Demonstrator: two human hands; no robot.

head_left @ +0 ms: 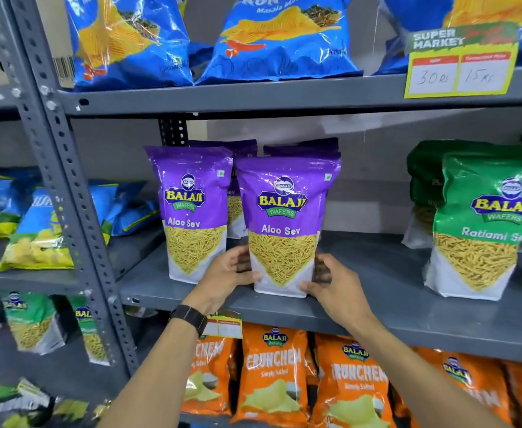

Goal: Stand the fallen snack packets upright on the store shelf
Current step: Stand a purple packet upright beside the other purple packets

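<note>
A purple Aloo Sev packet (284, 223) stands upright near the front edge of the grey middle shelf (408, 307). My left hand (225, 276) grips its lower left side and my right hand (333, 282) grips its lower right side. A second purple Aloo Sev packet (191, 211) stands upright just to its left. Two more purple packets (299, 146) stand behind them, mostly hidden.
Green Ratlami Sev packets (479, 223) stand at the shelf's right. Blue packets (281, 38) fill the shelf above, orange Crunchem packets (272, 372) the shelf below. A slotted grey upright (71, 193) divides off the left rack, where blue and yellow packets (37, 236) lie flat.
</note>
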